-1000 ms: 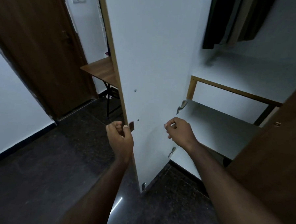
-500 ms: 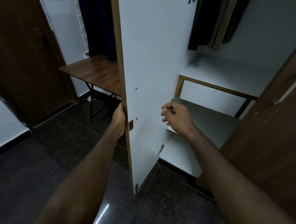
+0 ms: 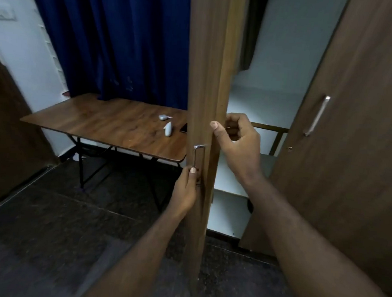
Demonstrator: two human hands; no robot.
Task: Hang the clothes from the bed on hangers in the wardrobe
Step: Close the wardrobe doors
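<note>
Two small pale objects sit on the wooden surface, with a blue curtain behind and dark floor below. To its right is the wardrobe, white shelves showing and its brown door edge-on. The left hand has its fingers clamped on the metal handle, and the right hand is curled round the door's edge.

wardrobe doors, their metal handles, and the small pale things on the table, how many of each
wardrobe doors: 2
metal handles: 2
small pale objects on the table: 2
total: 6
</note>
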